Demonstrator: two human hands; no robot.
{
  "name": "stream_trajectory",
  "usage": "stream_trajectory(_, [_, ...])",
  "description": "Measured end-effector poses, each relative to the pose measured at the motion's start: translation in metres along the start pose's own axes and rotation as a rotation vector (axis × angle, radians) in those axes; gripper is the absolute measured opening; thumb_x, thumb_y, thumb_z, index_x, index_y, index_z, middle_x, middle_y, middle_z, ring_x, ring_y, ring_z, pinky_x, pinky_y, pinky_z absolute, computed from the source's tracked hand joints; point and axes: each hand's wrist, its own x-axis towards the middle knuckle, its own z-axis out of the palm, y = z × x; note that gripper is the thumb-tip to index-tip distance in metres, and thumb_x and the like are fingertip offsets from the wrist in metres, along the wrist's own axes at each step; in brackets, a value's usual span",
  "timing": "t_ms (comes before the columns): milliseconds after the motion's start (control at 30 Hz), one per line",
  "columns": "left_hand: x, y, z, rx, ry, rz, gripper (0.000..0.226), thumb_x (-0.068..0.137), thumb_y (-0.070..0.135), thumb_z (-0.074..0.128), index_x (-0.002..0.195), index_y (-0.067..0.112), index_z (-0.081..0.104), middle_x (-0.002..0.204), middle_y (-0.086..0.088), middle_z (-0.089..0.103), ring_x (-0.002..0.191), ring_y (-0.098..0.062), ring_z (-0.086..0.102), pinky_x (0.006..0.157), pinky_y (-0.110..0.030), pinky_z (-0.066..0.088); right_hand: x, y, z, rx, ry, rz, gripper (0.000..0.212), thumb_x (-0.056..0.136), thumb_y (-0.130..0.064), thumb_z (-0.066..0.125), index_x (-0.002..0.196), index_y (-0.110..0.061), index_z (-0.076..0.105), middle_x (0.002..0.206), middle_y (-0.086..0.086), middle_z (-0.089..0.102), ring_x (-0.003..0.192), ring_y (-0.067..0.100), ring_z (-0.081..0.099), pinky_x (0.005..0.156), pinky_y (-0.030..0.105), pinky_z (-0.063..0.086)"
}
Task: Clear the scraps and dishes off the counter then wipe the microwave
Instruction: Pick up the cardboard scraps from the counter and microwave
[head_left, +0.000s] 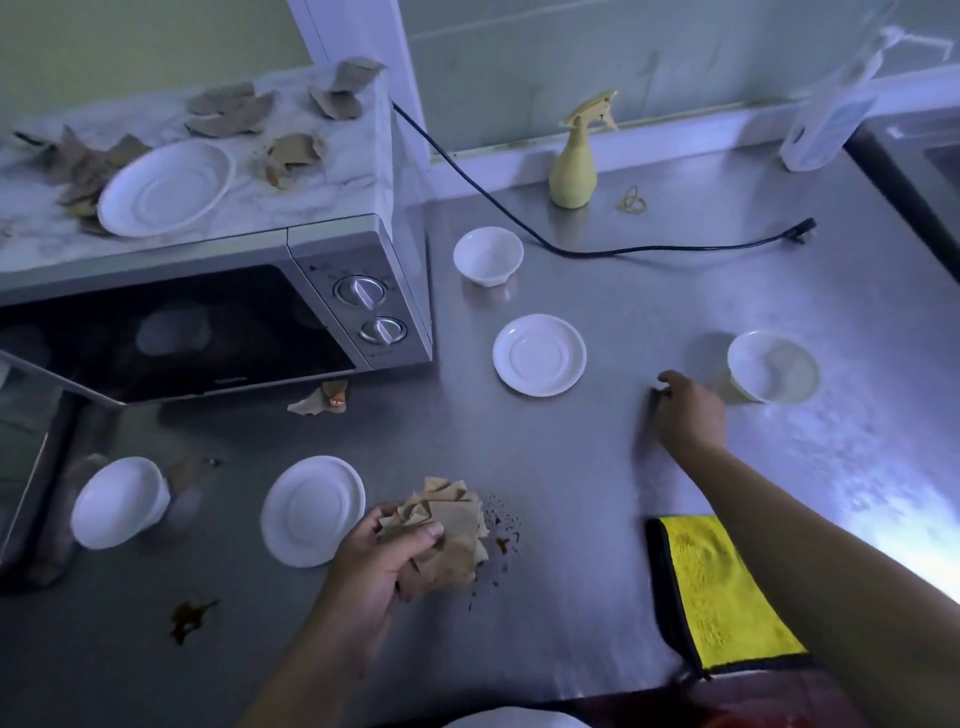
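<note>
Counter inventory, largest item first.

1. Steel counter (597, 467): your work surface, with dishes and scraps on it.
2. Microwave (218, 322): stands at far left. Its top carries a saucer (166, 189) among torn brown paper scraps (234, 111), so wiping it has to wait for that clearing.
3. Yellow microfibre cloth (727, 587): folded at the near edge beside your right forearm, parked within reach for the wipe.
4. Spray bottle (574, 166): upright against the back wall, out of the way.
5. Power cord (571, 252): trails loose across the counter, its plug (802, 228) lying free.
6. Two saucers, centre (539, 355) and near left (311, 512); three white bowls, far (487, 255), right (773, 368) and left (120, 501). All are well apart, none stacked.
7. Wad of scraps (447, 530): gathered in your left hand (387, 566), fingers and thumb curled round it so the other hand can pick.
8. Right hand (688, 413): low on the counter just beside the right bowl, fingers bent. It is possibly nipping a small dark bit, but blur hides whether it holds anything.
9. Loose scrap (319, 400) by the microwave's front foot.
10. Brown stain (189, 618) and crumbs (498, 525).
</note>
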Motion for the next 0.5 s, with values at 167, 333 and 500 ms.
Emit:
stream_trajectory(167, [0.001, 0.003, -0.003, 0.056, -0.021, 0.009, 0.031, 0.082, 0.001, 0.071, 0.111, 0.000, 0.060, 0.102, -0.023, 0.073, 0.088, -0.037, 0.073, 0.068, -0.037, 0.059, -0.068, -0.024, -0.018, 0.666, -0.222, 0.189, 0.006, 0.086, -0.004, 0.074, 0.089, 0.000, 0.070, 0.079, 0.016, 0.071, 0.075, 0.030, 0.068, 0.074, 0.038, 0.052])
stream_trajectory(333, [-0.003, 0.006, -0.014, 0.142, -0.108, 0.041, 0.031, 0.080, 0.003, 0.075, 0.108, 0.004, 0.062, 0.101, -0.018, 0.075, 0.092, -0.036, 0.073, 0.078, -0.042, 0.057, -0.174, -0.075, -0.065, 1.226, -0.548, 0.167, 0.012, 0.079, 0.003, 0.073, 0.079, -0.005, 0.064, 0.078, 0.018, 0.068, 0.074, 0.035, 0.070, 0.074, 0.037, 0.060])
stream_trajectory(500, [-0.020, 0.010, -0.027, 0.162, -0.305, 0.065, 0.025, 0.083, -0.006, 0.070, 0.104, 0.003, 0.063, 0.086, -0.011, 0.076, 0.068, -0.023, 0.073, 0.049, -0.028, 0.054, -0.277, -0.125, -0.084, 1.362, -0.510, 0.159, 0.014, 0.067, -0.006, 0.079, 0.075, -0.009, 0.068, 0.073, 0.011, 0.063, 0.067, 0.021, 0.063, 0.067, 0.031, 0.059])
